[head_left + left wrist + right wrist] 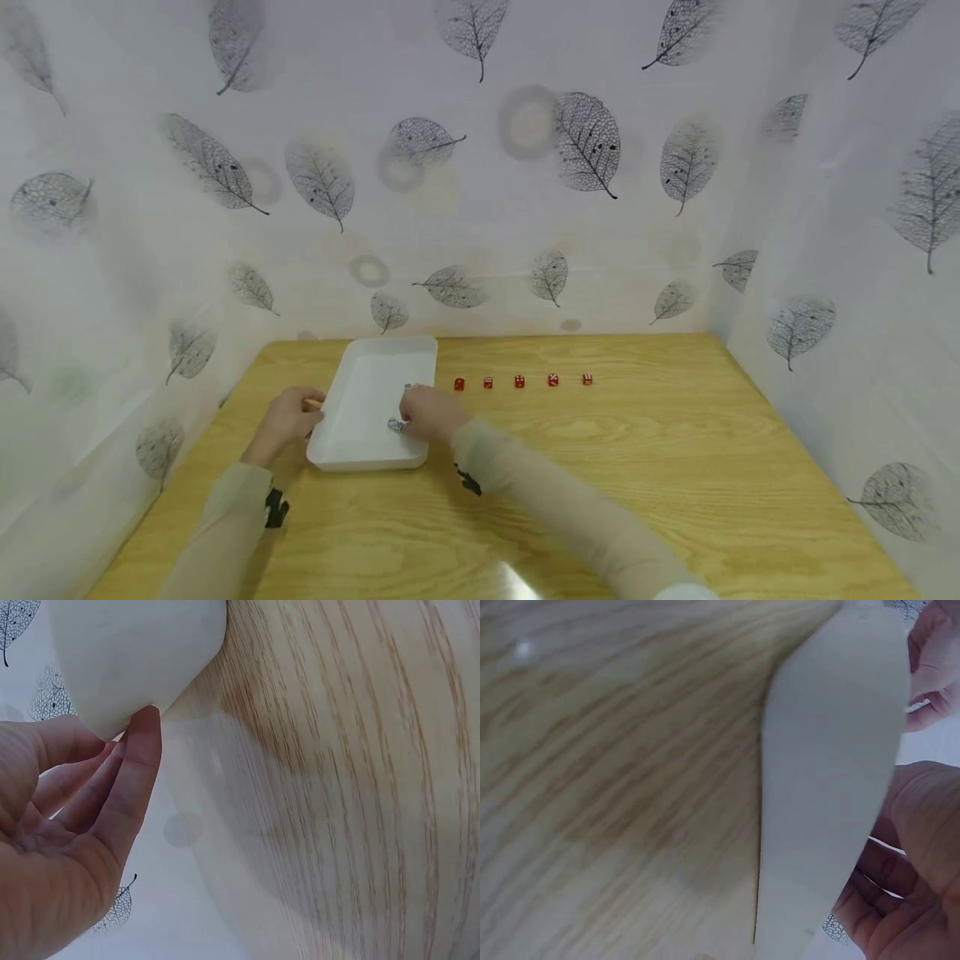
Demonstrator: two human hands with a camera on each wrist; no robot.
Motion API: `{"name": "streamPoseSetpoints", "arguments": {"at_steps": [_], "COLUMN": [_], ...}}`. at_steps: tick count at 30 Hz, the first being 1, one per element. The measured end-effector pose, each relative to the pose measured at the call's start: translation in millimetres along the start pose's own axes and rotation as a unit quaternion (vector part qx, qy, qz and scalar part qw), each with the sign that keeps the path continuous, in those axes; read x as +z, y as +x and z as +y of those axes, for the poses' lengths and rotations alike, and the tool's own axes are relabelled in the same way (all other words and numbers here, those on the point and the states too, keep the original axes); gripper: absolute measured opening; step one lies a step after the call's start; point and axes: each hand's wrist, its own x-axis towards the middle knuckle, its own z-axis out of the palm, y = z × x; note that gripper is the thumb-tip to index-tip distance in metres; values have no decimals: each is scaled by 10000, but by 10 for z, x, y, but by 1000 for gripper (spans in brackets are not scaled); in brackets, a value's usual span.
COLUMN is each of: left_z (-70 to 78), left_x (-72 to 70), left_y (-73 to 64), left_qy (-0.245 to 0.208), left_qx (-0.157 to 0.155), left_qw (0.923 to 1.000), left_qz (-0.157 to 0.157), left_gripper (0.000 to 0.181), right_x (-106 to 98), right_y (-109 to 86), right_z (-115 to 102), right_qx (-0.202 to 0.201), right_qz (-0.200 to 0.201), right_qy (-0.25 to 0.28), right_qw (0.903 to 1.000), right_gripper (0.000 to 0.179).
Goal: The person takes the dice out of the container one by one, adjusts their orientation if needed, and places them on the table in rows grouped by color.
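Note:
A white tray [371,417] stands at the left of the table. My left hand [291,417] pinches its left edge; in the left wrist view the thumb and fingers [142,750] meet at the tray's rim [142,667]. My right hand [431,412] reaches over the right wall into the tray, fingers curled. Beside it in the tray lie small dark-and-white speckled pieces [395,425], too small to tell their kind. In the right wrist view the tray wall [825,765] partly hides the right hand [915,862], so whether it holds a piece is hidden.
Several red dice [520,382] stand in a row right of the tray, spaced apart. The wooden table [637,467] reaches back to a leaf-patterned cloth [487,208], which also hangs at both sides.

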Motion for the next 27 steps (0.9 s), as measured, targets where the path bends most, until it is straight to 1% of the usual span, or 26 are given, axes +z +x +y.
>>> {"name": "streamPoseSetpoints", "arguments": {"at_steps": [4, 9, 15, 20, 24, 26, 27], "left_z": [-16, -4, 0, -10, -9, -5, -4], "left_x": [3, 7, 14, 14, 18, 15, 15], "left_y": [-17, -17, -18, 7, 16, 10, 3], "left_qy": [14, -32, -48, -35, 6, 11, 27], "left_qx": [-51, -64, -116, -155, -168, -166, -116], "left_qw": [10000, 10000, 9999, 9999, 9998, 9998, 9999], "left_qz": [2, 15, 20, 38, 57, 63, 52], "left_gripper": [37, 38, 38, 39, 38, 37, 37], "right_x": [66, 116, 146, 157, 152, 154, 153], "right_y": [-2, 19, 31, 36, 32, 31, 28], "right_z": [-30, -43, -34, -19, -6, 7, 15], "right_qx": [-9, 51, -83, -156, -221, -275, -315], "right_qz": [68, 98, 83, 145, 164, 232, 284], "right_qy": [-189, -563, -834, -726, -490, -329, -208], "right_qw": [9998, 9984, 9964, 9971, 9984, 9988, 9989], "right_gripper": [14, 17, 15, 13, 10, 6, 4]}}
